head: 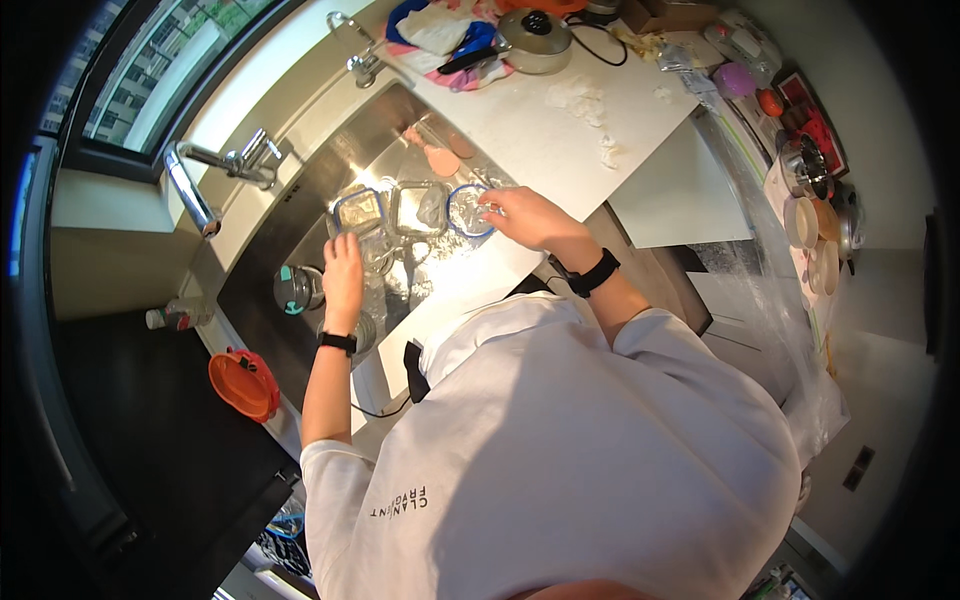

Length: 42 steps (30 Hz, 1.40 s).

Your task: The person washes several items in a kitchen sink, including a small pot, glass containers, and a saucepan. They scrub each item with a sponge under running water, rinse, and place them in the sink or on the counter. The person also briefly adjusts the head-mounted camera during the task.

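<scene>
In a steel sink [251, 259], my right hand [532, 216] has its fingertips around the near right edge of a round clear lid with a blue rim [466, 211]. My left hand [343, 277] reaches over the sink beside clear glassware [377, 251]; whether its fingertips touch the glass is unclear. A blue-rimmed rectangular piece [358, 211] lies just beyond the left fingers. Between the hands is a rectangular glass container [418, 209]. Left of my left hand stands a dark jar with teal clips [294, 289]. Part of another glass piece [365, 332] shows behind my wrist.
A pink spoon-like utensil [441, 160] rests at the sink's far end. Chrome faucets [191, 184] rise along the window side. A lidded pan [534, 41] and crumpled white material [579, 101] occupy the right counter. An orange container [244, 384] sits left of the sink.
</scene>
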Each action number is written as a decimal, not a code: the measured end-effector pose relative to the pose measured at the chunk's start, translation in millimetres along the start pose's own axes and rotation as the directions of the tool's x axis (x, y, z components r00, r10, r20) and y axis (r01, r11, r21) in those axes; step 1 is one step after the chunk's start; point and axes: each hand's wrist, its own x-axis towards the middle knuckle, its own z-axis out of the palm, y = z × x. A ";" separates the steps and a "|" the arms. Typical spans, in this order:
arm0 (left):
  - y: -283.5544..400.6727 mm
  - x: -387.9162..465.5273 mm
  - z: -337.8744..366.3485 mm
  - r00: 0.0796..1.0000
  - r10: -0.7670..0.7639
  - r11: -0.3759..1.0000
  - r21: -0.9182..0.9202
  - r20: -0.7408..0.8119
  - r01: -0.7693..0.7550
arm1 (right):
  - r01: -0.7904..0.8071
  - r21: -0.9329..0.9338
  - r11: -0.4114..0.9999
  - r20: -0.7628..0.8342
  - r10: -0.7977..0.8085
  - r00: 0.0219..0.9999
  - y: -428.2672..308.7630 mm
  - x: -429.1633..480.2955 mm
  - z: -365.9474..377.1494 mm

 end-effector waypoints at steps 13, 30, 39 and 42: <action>-11.8 -44.5 47.7 0.436 -0.441 -0.840 -0.531 0.784 0.106 | -0.286 -0.101 0.953 -0.290 0.247 0.925 190.2 -13.4 -112.9; 78.6 -5.4 -42.1 0.236 -0.578 -0.811 -0.581 0.782 -0.061 | -0.314 -0.235 0.920 -0.255 0.254 0.933 259.1 29.5 -110.8; 63.8 2.8 -43.9 0.230 -0.570 -0.799 -0.598 0.789 0.071 | -0.331 0.032 0.943 -0.364 0.319 0.875 237.7 19.7 -121.4; 53.1 3.2 -37.5 0.250 -0.538 -0.818 -0.571 0.805 0.075 | -0.303 0.019 0.953 -0.466 0.276 0.840 221.6 12.4 -129.7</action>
